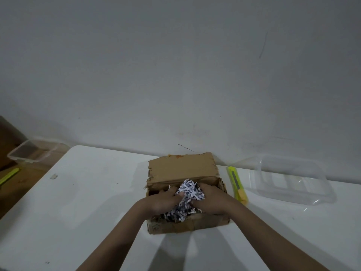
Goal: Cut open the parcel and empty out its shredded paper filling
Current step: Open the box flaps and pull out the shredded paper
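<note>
A brown cardboard parcel sits on the white table against the wall, its top flap folded back and standing up. Inside lies black-and-white shredded paper. My left hand and my right hand are both inside the parcel. They press from either side on a bunch of the shredded paper, which rises between them. A yellow-green utility knife lies on the table just right of the parcel, untouched.
A clear plastic container stands on the table at the right, past the knife. Off the table's left edge are another clear container and a yellow-green tool on a lower brown surface. The wall runs close behind the parcel.
</note>
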`<state>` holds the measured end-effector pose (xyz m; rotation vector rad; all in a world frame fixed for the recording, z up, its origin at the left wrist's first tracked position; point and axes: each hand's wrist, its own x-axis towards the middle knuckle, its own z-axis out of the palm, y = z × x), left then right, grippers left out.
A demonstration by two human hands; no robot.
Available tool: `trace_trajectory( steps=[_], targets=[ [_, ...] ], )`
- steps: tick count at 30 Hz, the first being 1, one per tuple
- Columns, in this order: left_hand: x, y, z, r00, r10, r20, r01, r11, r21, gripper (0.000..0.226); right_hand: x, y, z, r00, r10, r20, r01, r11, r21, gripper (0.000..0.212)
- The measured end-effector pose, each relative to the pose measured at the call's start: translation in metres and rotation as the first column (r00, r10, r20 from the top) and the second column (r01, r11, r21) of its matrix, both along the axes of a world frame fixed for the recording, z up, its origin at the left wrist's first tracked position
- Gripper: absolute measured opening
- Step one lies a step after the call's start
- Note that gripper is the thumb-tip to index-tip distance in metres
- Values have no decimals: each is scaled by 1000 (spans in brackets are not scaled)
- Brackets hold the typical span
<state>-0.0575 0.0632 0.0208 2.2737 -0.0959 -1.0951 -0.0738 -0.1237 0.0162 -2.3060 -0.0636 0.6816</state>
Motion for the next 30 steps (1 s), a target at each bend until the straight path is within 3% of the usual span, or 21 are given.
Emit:
trace_trajectory(
  steps=[4, 7, 11, 14, 16, 20, 22, 25, 27, 30],
  targets=[
    [-5, 0, 8, 996, -10, 88, 13, 999, -31, 66, -5, 3, 5, 999, -23, 45, 20, 998, 66, 44],
    [-5, -5, 15, 974, -118, 194, 99, 989, 106, 60, -4, 4, 7, 996, 12, 91, -13, 1000, 1, 40],
    [-3, -7, 19, 970, -190, 152, 147, 955, 256, 67, -2, 1, 11, 988, 50, 146, -41, 997, -64, 43],
    [-4, -11, 22, 972, -208, 108, 168, 940, 297, 67, -2, -1, 10, 988, 58, 143, -45, 994, -96, 61],
    [-5, -12, 23, 974, -201, 99, 166, 944, 283, 64, -1, -3, 8, 990, 58, 131, -45, 994, -104, 74],
    [-9, -10, 22, 974, -195, 114, 171, 966, 195, 64, -3, -7, 6, 990, 60, 126, -55, 998, -38, 66],
    [-11, -9, 23, 966, -220, 138, 197, 967, 161, 64, -2, -7, 7, 990, 53, 132, -55, 998, 10, 55],
    [-14, -7, 24, 961, -220, 166, 207, 974, 91, 56, -3, -6, 12, 987, 9, 163, -20, 997, 71, 20],
    [-15, -7, 21, 966, -157, 207, 154, 988, 31, 49, -6, -5, 11, 974, -12, 228, 5, 999, 33, 35],
    [-17, -8, 12, 939, -59, 338, 53, 998, 29, 38, -7, -4, 3, 967, -59, 246, 69, 997, -31, 31]
  ],
)
